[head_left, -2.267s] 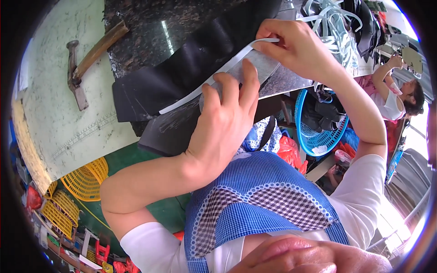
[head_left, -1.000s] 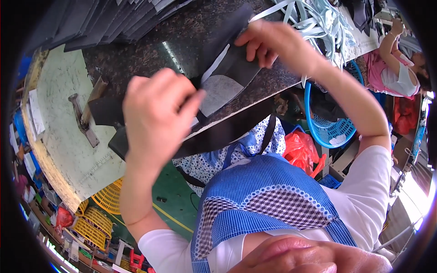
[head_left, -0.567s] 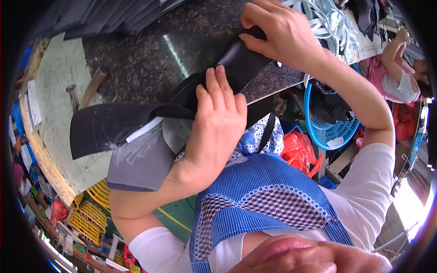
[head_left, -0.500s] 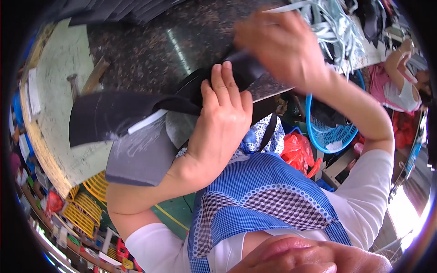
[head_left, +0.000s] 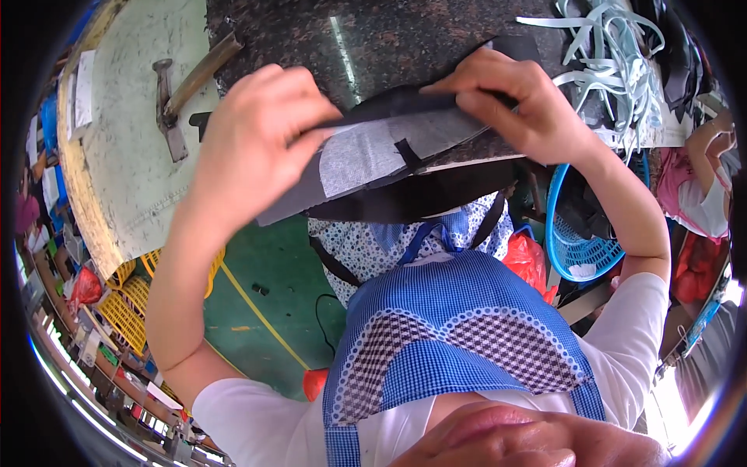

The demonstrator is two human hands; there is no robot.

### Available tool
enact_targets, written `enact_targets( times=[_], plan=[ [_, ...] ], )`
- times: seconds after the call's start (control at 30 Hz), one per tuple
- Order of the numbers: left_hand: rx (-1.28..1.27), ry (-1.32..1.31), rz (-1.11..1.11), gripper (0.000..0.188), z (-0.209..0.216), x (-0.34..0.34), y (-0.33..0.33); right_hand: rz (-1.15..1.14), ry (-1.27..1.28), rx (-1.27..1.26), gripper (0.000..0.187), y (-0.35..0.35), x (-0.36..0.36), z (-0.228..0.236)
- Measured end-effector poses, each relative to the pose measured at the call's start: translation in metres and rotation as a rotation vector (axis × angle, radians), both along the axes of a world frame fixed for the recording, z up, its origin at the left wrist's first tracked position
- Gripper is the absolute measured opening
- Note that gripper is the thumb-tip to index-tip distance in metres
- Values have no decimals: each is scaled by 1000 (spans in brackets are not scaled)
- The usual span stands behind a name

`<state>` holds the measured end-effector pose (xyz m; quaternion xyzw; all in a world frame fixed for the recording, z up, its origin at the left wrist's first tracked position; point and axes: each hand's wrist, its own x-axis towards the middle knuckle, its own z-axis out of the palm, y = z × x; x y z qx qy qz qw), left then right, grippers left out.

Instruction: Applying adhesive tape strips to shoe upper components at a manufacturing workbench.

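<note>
A long black piece of sheet material with a pale grey fabric-like backing stretches between my hands at the worktable's near edge. My left hand, slightly blurred, pinches its left part between thumb and fingers. With thumb and fingers closed, my right hand grips the piece's right end, and a black flap rises beyond the knuckles. A small black tab crosses the grey backing. Under the piece hangs more black material over my lap; whether the two are joined I cannot tell.
A dark speckled slab tops the table. On the pale board to its left lies a wooden-handled hammer. Pale blue-green straps pile up at right, above a blue basket. Another person sits far right; yellow baskets stand lower left.
My left hand has moved left and up from the middle to the piece's left part. My right hand has come lower. The piece is turned and spread between them, showing its grey backing.
</note>
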<state>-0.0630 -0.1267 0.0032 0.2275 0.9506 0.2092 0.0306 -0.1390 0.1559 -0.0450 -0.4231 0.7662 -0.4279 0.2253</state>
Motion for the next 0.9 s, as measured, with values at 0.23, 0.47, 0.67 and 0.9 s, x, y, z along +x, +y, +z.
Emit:
enact_targets(
  times=[0.23, 0.47, 0.67, 0.9],
  plan=[
    [-86, 281, -66, 22, -33, 44, -15, 201, 465, 31, 33, -31, 13, 22],
    [105, -196, 85, 19, -21, 30, -46, 192, 337, -41, 55, -73, 36, 12],
    [-137, 228, -94, 19, -30, 50, -60, 232, 437, -63, 59, -58, 36, -17],
    [-396, 498, -179, 26, -36, 82, -50, 429, 728, 38, 61, -60, 34, -6]
  ],
)
